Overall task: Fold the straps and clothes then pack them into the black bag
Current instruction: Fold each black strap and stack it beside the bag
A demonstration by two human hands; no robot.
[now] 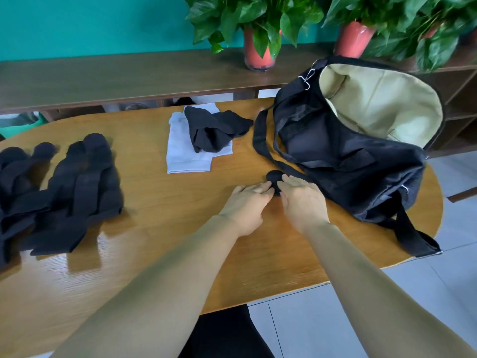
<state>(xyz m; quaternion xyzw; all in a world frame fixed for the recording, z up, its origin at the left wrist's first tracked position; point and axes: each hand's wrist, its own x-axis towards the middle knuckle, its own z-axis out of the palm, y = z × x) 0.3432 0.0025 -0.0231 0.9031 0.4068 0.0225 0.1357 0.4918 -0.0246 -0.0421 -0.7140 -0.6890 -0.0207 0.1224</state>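
A small rolled black strap (274, 176) lies on the wooden table (160, 202) just in front of the black bag (343, 156). My left hand (247, 202) and my right hand (303, 198) meet over the roll, fingertips on it from either side. The bag stands open at the right, its beige lining showing. Several unrolled black straps (67, 192) lie spread at the left of the table. A crumpled black garment (214, 127) sits on a folded white cloth (180, 153) at the back middle.
The bag's long shoulder strap (263, 140) loops across the table towards my hands, and another strap end (418, 241) hangs over the right edge. A dark shelf (129, 78) with potted plants (258, 34) runs behind the table.
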